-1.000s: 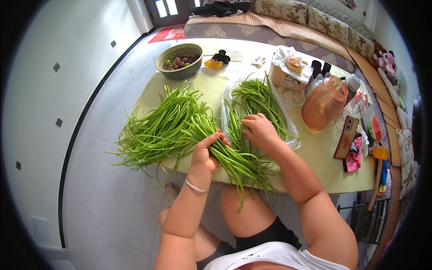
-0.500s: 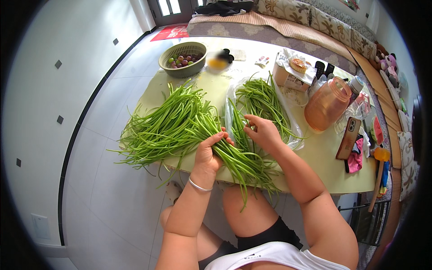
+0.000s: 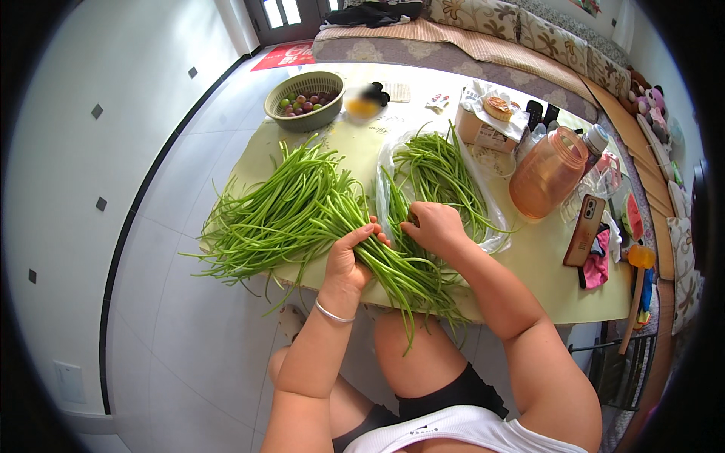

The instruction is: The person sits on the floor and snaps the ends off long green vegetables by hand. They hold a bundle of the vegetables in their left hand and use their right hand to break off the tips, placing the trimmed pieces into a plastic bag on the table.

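A bunch of long, thin green garlic scapes [image 3: 355, 226] is gripped in my left hand [image 3: 353, 253], its ends drooping over the table's near edge. Just right of it, my right hand [image 3: 436, 228] is closed, thumb and fingers pinched at scape stems by the near side of an opened clear plastic bag [image 3: 495, 219]; the fingertips are partly hidden. More scapes [image 3: 442, 166] lie on that bag. A large loose pile of scapes [image 3: 276, 200] spreads across the table to the left, against the bunch I hold.
On the pale yellow table [image 3: 544, 283] stand a green colander [image 3: 325, 117] of grapes, a box [image 3: 483, 132] with a round pastry on top, and a pink translucent jug [image 3: 547, 174]. A phone [image 3: 584, 230] leans near a pink cloth [image 3: 596, 264] at the right. Behind is a sofa [image 3: 453, 57].
My right hand has shifted slightly, and its fingers, spread apart before, have closed into a pinch by the bag. My left hand keeps its hold on the bunch.
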Motion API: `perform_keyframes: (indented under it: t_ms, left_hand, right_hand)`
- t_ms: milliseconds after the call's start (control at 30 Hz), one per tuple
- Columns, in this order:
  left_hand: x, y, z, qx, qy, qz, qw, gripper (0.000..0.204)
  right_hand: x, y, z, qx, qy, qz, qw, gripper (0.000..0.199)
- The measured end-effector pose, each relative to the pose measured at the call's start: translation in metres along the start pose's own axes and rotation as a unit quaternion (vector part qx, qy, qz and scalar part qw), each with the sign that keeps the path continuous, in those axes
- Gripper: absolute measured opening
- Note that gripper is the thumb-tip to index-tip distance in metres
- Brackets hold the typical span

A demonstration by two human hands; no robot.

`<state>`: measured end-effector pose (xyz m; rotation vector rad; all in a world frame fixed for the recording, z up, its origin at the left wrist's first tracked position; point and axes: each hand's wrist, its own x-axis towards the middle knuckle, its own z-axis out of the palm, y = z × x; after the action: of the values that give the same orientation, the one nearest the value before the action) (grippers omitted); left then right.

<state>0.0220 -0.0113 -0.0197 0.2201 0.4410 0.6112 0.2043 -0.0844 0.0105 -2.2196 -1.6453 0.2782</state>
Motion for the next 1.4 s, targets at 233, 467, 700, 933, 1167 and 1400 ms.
perform_keyframes:
  t_ms: [233,467,700,933,1167,1400]
  left_hand:
    - [0.0,0.0,0.006,-0.003,-0.005,0.0,1.0,0.03]
    - [-0.002,0.0,0.009,0.013,-0.015,0.019,1.0,0.032]
    - [-0.003,-0.001,0.007,0.05,-0.054,0.038,0.997,0.031]
    - [-0.006,-0.004,0.007,0.072,-0.019,0.047,0.996,0.018]
    - [-0.005,-0.006,0.006,0.04,0.007,0.033,0.999,0.019]
    - [-0.008,-0.005,0.013,0.019,0.028,0.049,0.998,0.011]
  right_hand:
    - [-0.003,0.012,0.003,0.274,0.12,0.021,0.954,0.022]
    - [-0.008,-0.001,-0.002,0.57,0.044,-0.012,0.82,0.015]
    - [-0.027,-0.022,-0.011,0.245,0.144,-0.135,0.949,0.015]
    - [-0.029,-0.029,-0.009,0.263,0.099,-0.144,0.949,0.013]
    - [-0.028,-0.028,-0.01,0.21,0.107,-0.188,0.953,0.013]
    - [-0.025,-0.021,-0.009,0.238,0.053,-0.157,0.957,0.013]
